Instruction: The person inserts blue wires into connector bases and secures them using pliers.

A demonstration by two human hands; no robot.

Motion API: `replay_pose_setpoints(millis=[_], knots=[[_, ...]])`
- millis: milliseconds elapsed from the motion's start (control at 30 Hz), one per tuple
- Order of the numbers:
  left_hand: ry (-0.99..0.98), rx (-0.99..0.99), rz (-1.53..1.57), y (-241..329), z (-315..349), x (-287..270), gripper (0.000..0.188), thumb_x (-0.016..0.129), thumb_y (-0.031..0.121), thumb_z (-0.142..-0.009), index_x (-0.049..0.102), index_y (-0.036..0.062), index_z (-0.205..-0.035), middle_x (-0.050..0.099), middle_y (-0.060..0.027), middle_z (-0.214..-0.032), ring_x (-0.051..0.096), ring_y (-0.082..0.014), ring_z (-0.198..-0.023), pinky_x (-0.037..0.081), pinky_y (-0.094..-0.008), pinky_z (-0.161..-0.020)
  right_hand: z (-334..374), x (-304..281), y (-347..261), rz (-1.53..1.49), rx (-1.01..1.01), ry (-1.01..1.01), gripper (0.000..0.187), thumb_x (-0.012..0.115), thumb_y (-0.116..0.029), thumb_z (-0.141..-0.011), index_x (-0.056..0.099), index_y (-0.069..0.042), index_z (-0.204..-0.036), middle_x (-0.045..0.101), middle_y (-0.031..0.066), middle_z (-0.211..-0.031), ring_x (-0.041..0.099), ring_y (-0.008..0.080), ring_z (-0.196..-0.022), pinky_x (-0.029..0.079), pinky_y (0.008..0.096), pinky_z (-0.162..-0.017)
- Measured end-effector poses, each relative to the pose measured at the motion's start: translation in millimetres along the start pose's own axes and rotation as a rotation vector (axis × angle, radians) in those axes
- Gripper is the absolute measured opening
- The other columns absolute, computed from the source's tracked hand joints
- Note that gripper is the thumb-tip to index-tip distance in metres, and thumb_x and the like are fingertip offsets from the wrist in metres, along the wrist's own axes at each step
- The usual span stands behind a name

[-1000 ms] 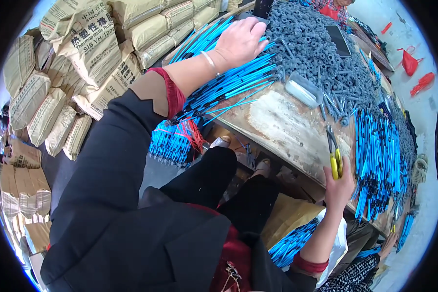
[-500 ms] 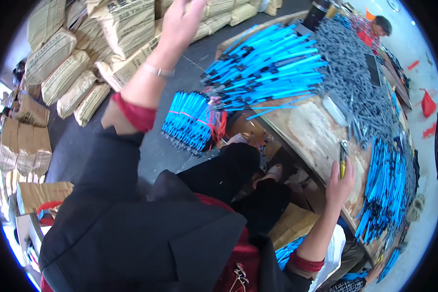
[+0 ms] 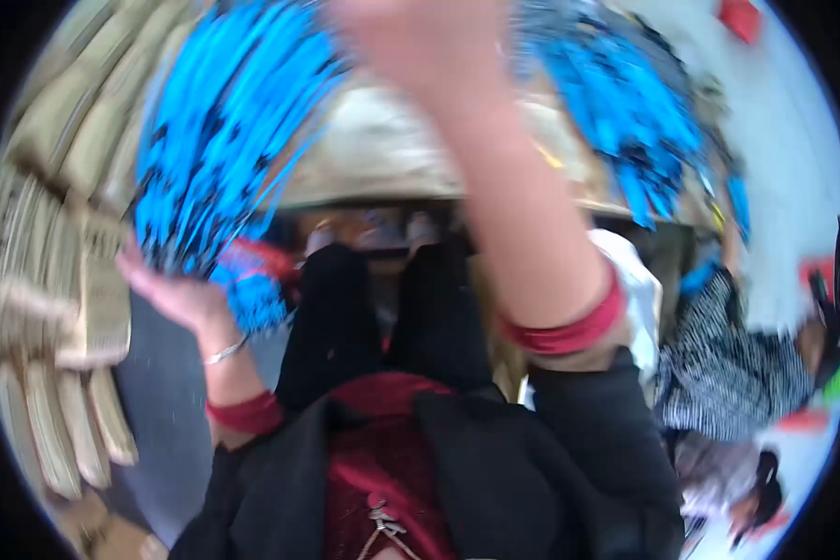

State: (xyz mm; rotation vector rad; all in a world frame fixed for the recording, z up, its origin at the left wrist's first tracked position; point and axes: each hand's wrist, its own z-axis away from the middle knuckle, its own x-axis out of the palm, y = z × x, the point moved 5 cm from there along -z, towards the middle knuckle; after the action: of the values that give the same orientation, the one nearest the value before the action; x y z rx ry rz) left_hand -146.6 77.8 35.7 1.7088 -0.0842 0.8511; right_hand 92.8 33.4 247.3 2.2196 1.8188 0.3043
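Note:
My left hand [image 3: 175, 297] reaches out with its fingers stretched and holds nothing that I can see. It is beside the lower ends of a big heap of long thin blue strips with black ends [image 3: 238, 112] on the table's left. Just right of it, lower down, sits a bundle of such strips [image 3: 255, 301] with red ties. My right hand [image 3: 420, 33] is raised over the table [image 3: 383, 154] near the upper edge; motion smears it and its fingers cannot be made out. Right of that forearm, a small yellow-handled tool [image 3: 551, 159] shows blurred on the tabletop.
More blue strips [image 3: 621, 112] pile up on the table's right. Stacked paper sacks [image 3: 70, 112] stand along the left. A white bag [image 3: 630, 271] hangs at my right. Beyond it is a person in a black-and-white top [image 3: 728, 359], with another person [image 3: 719, 476] below.
The view has swung round to face the table. My left hand has come down from high up to beside the blue strips. My right hand has left the yellow-handled tool and risen.

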Motion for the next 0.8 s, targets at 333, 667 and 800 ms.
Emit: replay_pose_setpoints(millis=[333, 667, 800], knots=[[-0.437, -0.529, 1.433, -19, -45, -56, 0.051, 0.034, 0.035, -0.093, 0.040, -0.0043, -0.125, 0.044, -0.0161, -0.127, 0.044, -0.0281, -0.115, 0.036, -0.0411, -0.099, 84, -31, -19, -0.803, 0.257, -0.226, 0.040, 0.070, -0.014, -0.062, 0.055, -0.009, -0.099, 0.049, 0.0135, -0.105, 0.048, 0.0340, -0.099, 0.042, 0.0431, -0.085], [-0.609, 0.951, -0.164, 50, 68, 66, 0.043, 0.044, 0.013, -0.086, 0.036, -0.0060, -0.124, 0.042, -0.0220, -0.125, 0.041, -0.0353, -0.117, 0.028, -0.0454, -0.103, 173, -59, 207, -0.225, 0.399, -0.626, 0.017, 0.063, -0.006, -0.075, 0.064, -0.006, -0.093, 0.062, 0.0118, -0.088, 0.059, 0.0267, -0.077, 0.047, 0.0342, -0.070], [-1.043, 0.805, -0.425, -1, 143, 129, 0.049, 0.058, 0.010, -0.075, 0.040, -0.0035, -0.118, 0.047, -0.0206, -0.118, 0.042, -0.0377, -0.113, 0.030, -0.0472, -0.099, 106, -105, 232, -0.368, 0.762, -0.532, 0.020, 0.063, -0.009, -0.081, 0.063, -0.001, -0.100, 0.062, 0.0054, -0.078, 0.056, 0.0135, -0.064, 0.045, 0.0233, -0.060]])
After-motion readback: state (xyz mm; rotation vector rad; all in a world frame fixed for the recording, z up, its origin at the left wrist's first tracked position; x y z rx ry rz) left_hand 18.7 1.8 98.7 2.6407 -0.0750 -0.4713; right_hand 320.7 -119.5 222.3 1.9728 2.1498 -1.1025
